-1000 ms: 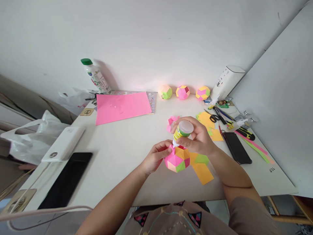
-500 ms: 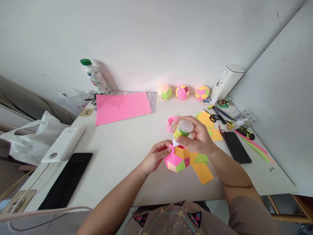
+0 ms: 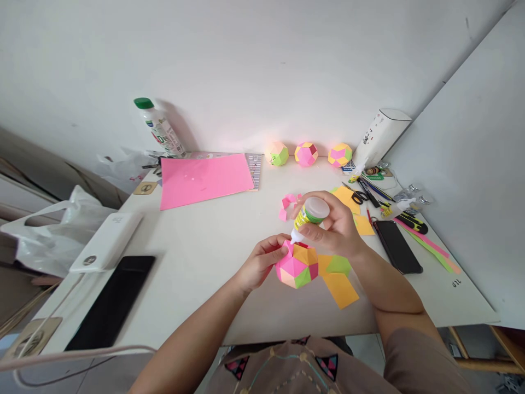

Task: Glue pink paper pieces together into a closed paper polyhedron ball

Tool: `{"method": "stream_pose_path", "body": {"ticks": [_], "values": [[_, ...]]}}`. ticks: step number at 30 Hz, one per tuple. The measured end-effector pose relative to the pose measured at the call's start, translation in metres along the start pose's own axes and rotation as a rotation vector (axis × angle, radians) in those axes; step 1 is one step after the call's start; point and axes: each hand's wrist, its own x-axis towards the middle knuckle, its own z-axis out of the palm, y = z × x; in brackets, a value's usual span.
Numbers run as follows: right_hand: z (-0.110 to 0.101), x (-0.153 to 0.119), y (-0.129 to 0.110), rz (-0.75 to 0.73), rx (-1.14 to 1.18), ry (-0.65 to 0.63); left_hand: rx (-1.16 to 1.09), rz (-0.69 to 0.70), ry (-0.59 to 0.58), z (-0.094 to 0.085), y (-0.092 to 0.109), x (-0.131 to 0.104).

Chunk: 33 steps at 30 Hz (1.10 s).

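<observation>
My left hand point(image 3: 264, 261) pinches the upper left edge of a faceted paper ball point(image 3: 297, 268) in pink, orange, green and peach. An opening shows at the ball's top. My right hand point(image 3: 334, 227) is wrapped around a glue bottle point(image 3: 309, 216) with a yellow and green label. The bottle is tipped nozzle down, its white tip at the pink flap beside my left fingertips; whether it touches cannot be made out. Small folded pink paper pieces point(image 3: 284, 213) lie just beyond my right hand. Orange and green paper sheets point(image 3: 341, 290) lie under and right of the ball.
Three finished-looking paper balls point(image 3: 305, 155) stand along the wall. Scissors point(image 3: 360, 197), pens, another glue bottle point(image 3: 396, 209) and a black phone point(image 3: 397, 246) lie at right. Pink sheets point(image 3: 205, 180), a green-capped bottle point(image 3: 162, 131), a white power bank point(image 3: 107, 241) and a black tablet-like slab point(image 3: 112, 303) are at left.
My right hand has shifted slightly right, and the glue bottle leans over more. The paper ball and my left hand stay nearly where they were.
</observation>
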Motion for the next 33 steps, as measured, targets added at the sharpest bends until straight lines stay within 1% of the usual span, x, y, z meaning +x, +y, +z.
{"method": "stream_pose_path", "body": {"ticks": [6,17,27,33], "values": [[0.0002,0.0005,-0.0008,0.007,-0.018,0.008,0.0,-0.005,0.02,-0.0012,-0.0004,0.0002],[0.001,0.0,0.0009,-0.008,-0.009,-0.024,0.013,-0.018,0.04,0.0009,0.0007,-0.0004],[0.0018,-0.0005,0.0006,-0.033,-0.022,-0.06,-0.002,0.0,0.018,-0.0019,-0.0023,0.0007],[0.0034,-0.0013,0.0003,-0.045,-0.056,-0.058,0.0,0.013,0.011,-0.0047,-0.005,0.0011]]}}
